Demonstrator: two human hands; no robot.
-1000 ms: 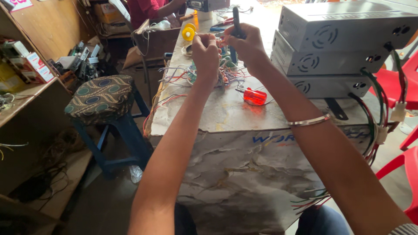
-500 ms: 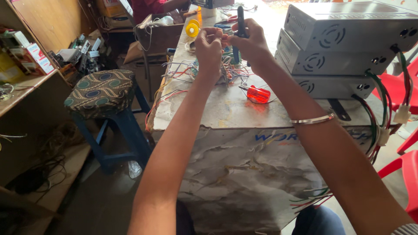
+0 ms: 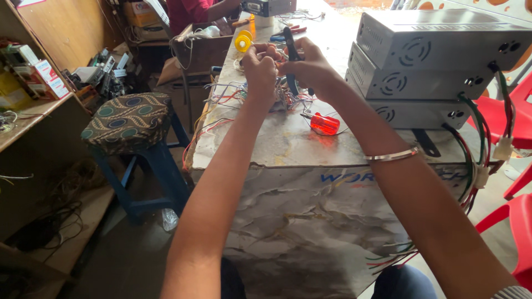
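Above the tangled wires [image 3: 252, 94], left hand [image 3: 259, 65] pinches a strand, right hand [image 3: 310, 65] grips black pliers [image 3: 290, 47].

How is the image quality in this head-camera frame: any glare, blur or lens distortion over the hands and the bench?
Head view: daylight blows out the far end of the table; wide-angle stretch enlarges the forearms at the bottom edge; left hand and right hand are fairly sharp, but the wire tangle between them is too fine to resolve; the red screwdriver handle glows translucent; the shelves at left sit in shade.

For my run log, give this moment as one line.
left hand: pinching wires | right hand: holding black tool | red-handled screwdriver: lying nearby
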